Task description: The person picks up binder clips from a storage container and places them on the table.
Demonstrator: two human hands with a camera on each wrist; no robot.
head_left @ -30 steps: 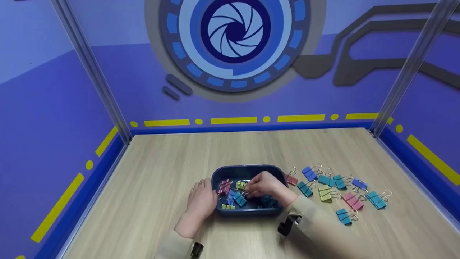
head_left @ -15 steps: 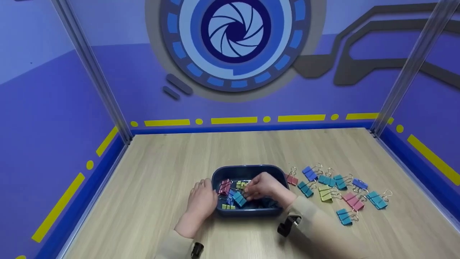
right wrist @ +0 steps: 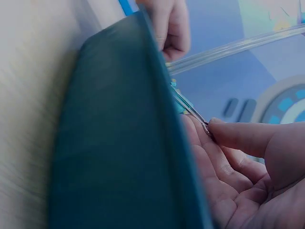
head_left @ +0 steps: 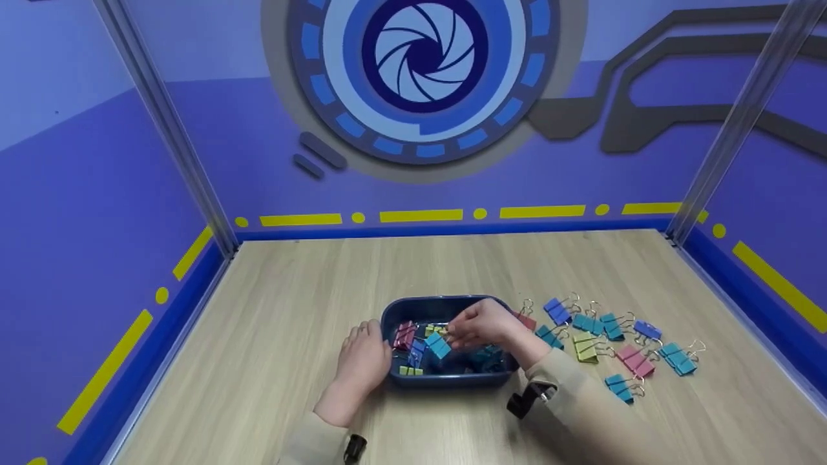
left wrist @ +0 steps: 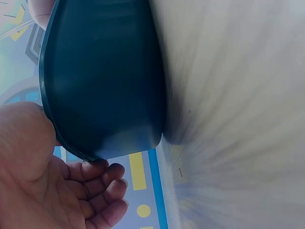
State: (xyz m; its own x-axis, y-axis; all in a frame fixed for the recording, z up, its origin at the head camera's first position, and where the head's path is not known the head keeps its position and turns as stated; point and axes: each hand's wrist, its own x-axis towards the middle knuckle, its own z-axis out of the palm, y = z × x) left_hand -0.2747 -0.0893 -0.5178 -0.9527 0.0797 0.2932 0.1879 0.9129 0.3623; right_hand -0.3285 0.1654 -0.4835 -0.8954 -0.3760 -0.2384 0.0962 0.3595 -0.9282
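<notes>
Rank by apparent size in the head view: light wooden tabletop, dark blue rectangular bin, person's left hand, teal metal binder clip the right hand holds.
Largest to smallest:
tabletop
bin
left hand
held clip

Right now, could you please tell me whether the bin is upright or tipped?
Upright: the bin stands base-down on the table, opening upward.

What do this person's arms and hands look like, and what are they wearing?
The left hand and right hand are both ungloved. The left sleeve and right sleeve are plain, long and beige. A small black device shows at each wrist, left and right; I can make out no cables or markings.
</notes>
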